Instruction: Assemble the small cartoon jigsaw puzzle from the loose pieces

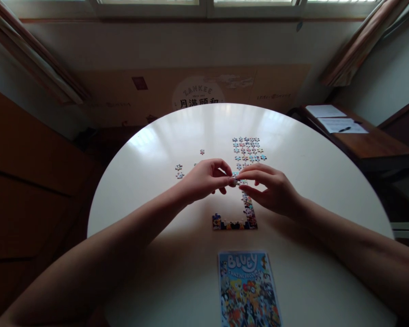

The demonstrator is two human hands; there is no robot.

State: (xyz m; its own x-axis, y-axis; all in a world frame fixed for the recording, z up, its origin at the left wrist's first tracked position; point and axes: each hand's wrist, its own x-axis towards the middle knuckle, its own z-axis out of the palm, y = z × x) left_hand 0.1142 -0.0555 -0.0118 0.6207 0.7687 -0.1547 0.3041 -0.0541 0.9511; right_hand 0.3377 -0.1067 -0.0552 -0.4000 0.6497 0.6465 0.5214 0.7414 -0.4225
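One small puzzle piece (235, 182) is pinched between the thumb and fingertips of the left hand (204, 180), over the white surface (327, 177). The right hand (277, 188) reaches the same spot, fingers extended (whether they grip too, I cannot tell). Joined border pieces (252, 220) lie nearer the person, loose pieces (246, 140) in rows beyond.

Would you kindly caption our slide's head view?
Left hand and right hand close together over a partly joined multicoloured jigsaw on a round white table.
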